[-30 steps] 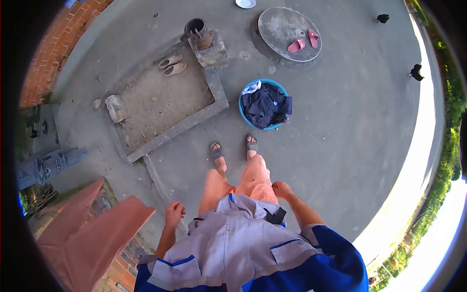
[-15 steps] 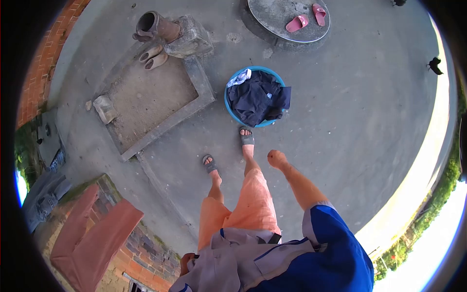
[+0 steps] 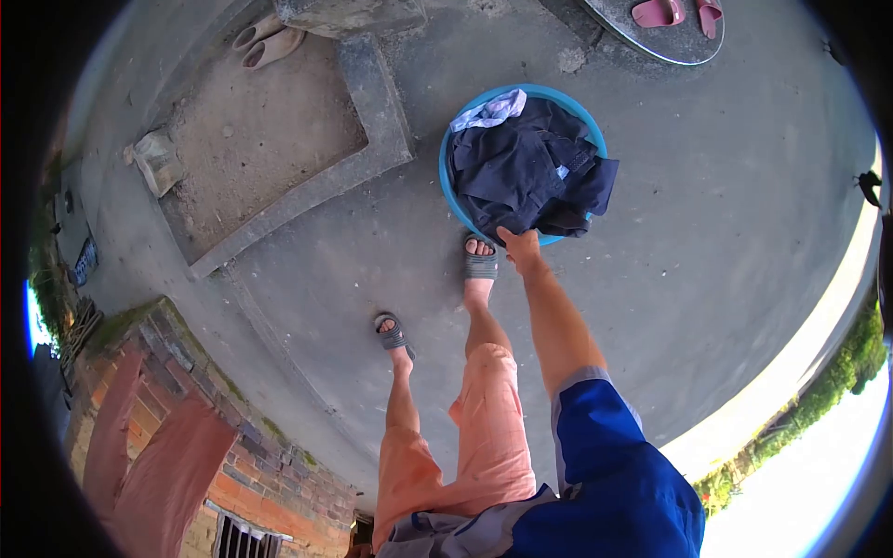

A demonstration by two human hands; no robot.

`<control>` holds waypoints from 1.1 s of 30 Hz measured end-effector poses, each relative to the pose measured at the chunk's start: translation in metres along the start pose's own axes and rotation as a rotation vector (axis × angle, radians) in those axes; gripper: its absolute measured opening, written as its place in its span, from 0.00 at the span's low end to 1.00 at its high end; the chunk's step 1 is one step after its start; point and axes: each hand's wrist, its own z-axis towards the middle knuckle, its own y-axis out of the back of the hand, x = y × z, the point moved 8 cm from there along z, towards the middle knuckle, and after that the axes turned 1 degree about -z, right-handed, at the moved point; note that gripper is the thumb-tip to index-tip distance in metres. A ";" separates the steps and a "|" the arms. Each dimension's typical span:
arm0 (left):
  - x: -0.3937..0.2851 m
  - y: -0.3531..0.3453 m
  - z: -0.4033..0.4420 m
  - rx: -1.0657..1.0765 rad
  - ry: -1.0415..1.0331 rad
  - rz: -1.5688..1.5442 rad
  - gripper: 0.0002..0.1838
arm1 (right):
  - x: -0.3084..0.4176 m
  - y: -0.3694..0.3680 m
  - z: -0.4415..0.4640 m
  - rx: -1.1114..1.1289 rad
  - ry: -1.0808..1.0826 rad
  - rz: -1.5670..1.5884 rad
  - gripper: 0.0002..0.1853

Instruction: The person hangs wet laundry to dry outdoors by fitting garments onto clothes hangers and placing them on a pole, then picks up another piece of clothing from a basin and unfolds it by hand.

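Note:
A round blue basin (image 3: 445,177) stands on the concrete in front of my feet, heaped with dark navy clothes (image 3: 521,167). A pale patterned cloth (image 3: 490,111) lies over its far left rim, and a dark garment hangs past the right rim. My right hand (image 3: 521,249) is at the near rim, thumb over the top by the navy cloth and fingers curled below, closed on the edge. Only a sliver of my left hand (image 3: 359,551) shows at the bottom, beside my shorts; its fingers are hidden.
A low concrete border (image 3: 381,102) surrounds a dirt patch at left, with boots (image 3: 272,46) beyond it. Pink slides (image 3: 659,12) sit on a round slab (image 3: 642,37). Pink trousers (image 3: 177,456) hang near a brick wall (image 3: 279,465). A dark bird (image 3: 869,188) is at far right.
My right hand has moved from hanging in a fist to the basin's near rim. The view has come lower and nearer to the basin as I lean. My left hand has mostly left the view.

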 end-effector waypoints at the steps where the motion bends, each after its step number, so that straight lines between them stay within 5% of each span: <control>1: -0.003 -0.001 0.002 0.004 0.002 -0.003 0.19 | 0.008 -0.008 -0.006 0.119 -0.116 0.103 0.24; 5: -0.013 0.004 0.002 -0.003 -0.041 -0.023 0.19 | 0.028 -0.015 -0.046 0.320 -0.046 0.400 0.15; 11: -0.034 0.028 0.010 -0.028 -0.198 -0.063 0.18 | 0.097 0.089 -0.159 0.168 0.530 0.223 0.18; 17: -0.066 0.057 0.006 -0.003 -0.249 -0.223 0.17 | 0.198 0.177 -0.311 0.014 1.083 -0.241 0.09; 24: -0.268 0.080 -0.031 0.053 -0.659 -0.358 0.14 | 0.211 0.175 -0.412 0.107 1.303 -0.278 0.10; 29: -0.444 0.034 -0.141 0.454 -0.852 -0.469 0.20 | 0.212 0.183 -0.488 0.184 1.385 -0.316 0.11; 33: -0.500 -0.007 -0.228 0.736 -0.856 -0.618 0.21 | 0.221 0.203 -0.535 0.228 1.439 -0.221 0.13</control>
